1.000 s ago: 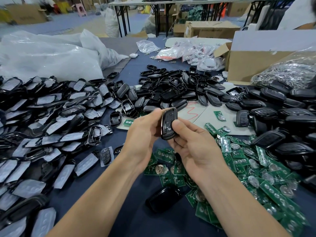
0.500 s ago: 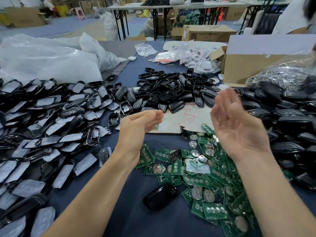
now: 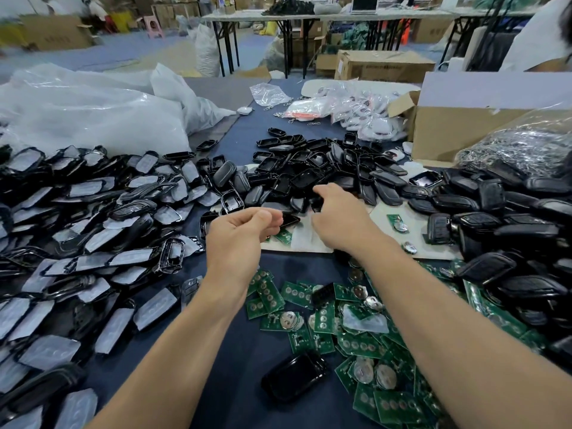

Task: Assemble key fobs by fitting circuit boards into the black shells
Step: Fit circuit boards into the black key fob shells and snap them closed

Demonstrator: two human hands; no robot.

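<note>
mid-batch. right hand [image 3: 337, 221] at black shells [image 3: 309, 168], fingers curled, hold not discernible; left hand [image 3: 241, 236] loosely curled, empty. heaps of circuit boards [image 3: 356, 335] unfitted on desk [image 3: 235, 366].

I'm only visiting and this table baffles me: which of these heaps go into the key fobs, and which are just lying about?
For the job: empty black shells, green circuit boards, likely the film-covered covers.
Lying about: clear plastic bags, cardboard box, bag of shiny metal bits.
</note>
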